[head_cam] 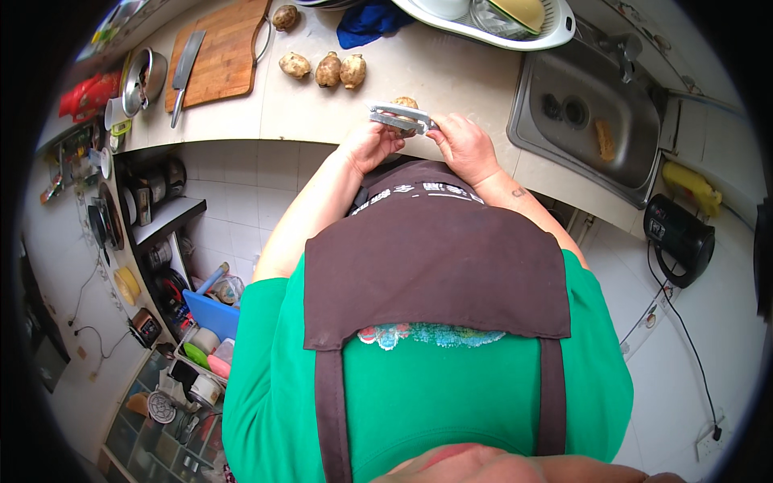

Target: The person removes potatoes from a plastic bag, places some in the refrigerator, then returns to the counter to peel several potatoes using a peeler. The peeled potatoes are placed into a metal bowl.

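My right hand [462,143] grips the dark handle of a metal peeler [398,116] over the counter's front edge. Held in my left hand [368,146] is a brownish root vegetable [404,102], perhaps a potato or lotus root piece, partly hidden under the peeler. Whether the blade touches its skin cannot be told. Similar vegetables lie behind on the counter: one [353,71] beside another [328,69], one [295,65] a little to their left, and one [285,18] farther back by the cutting board.
On the left, a cleaver [188,66] lies on a wooden cutting board [232,72], beside a metal bowl [158,75]. A blue cloth [368,25] and a white dish rack [495,39] are at the back. The steel sink [628,169] at right holds a yellowish sponge-like piece [604,139].
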Demonstrator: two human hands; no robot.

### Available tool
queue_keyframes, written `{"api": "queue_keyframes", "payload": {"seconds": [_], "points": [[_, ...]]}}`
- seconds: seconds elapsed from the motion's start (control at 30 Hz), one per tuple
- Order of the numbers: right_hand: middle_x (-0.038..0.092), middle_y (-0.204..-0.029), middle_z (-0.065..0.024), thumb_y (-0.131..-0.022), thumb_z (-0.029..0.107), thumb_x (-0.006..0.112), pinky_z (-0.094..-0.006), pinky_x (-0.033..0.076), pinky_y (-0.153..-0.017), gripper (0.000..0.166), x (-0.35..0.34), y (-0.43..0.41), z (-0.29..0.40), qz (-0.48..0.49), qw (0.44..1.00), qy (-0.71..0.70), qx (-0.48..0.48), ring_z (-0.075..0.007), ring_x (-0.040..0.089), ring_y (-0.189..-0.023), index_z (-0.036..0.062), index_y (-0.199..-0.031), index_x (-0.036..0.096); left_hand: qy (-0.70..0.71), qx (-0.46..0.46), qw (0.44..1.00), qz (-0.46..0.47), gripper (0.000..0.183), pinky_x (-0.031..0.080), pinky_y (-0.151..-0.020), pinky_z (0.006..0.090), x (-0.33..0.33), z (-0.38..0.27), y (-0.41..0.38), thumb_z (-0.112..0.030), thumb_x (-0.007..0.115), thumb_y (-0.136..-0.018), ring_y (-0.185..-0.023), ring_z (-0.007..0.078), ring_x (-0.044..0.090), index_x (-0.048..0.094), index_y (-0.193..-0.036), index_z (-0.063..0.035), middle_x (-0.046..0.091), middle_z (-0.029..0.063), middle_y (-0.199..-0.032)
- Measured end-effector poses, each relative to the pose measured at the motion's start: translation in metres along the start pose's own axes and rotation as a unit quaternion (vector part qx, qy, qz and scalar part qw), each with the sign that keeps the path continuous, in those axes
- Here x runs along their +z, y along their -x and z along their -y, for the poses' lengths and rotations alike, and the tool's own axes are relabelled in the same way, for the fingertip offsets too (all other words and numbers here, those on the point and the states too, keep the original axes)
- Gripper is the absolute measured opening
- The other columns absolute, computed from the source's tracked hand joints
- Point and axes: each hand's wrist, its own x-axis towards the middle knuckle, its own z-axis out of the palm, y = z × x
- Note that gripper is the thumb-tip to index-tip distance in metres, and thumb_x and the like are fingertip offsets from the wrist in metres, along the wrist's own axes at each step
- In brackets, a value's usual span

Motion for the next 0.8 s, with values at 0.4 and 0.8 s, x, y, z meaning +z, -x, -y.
{"api": "queue_keyframes", "payload": {"seconds": [0.4,0.8], "points": [[0.063,-0.088,-0.0111,-0.089,0.022,0.063,-0.0394,0.049,-0.072,0.017,0.017,0.014,-0.034,0.064,0.990,-0.111,0.056,-0.0324,0.061,-0.083,0.0106,-0.102,0.064,0.027,-0.001,1.000,-0.008,0.034,0.052,-0.069,0.0269,-0.017,0.022,0.007,-0.033,0.049,-0.100,-0.092,0.0209,0.063,0.053,-0.122,-0.0061,0.064,0.0109,-0.107],[0.065,-0.089,-0.0119,-0.091,0.024,0.060,-0.0386,0.048,-0.073,0.018,0.020,0.032,-0.053,0.065,0.975,-0.138,0.161,-0.0316,0.062,-0.083,0.0094,-0.100,0.065,0.048,0.074,0.996,0.008,0.039,0.051,-0.074,0.0298,-0.008,0.012,0.029,-0.031,0.053,-0.098,-0.091,0.0194,0.065,0.051,-0.126,-0.0038,0.066,0.0110,-0.108]]}}
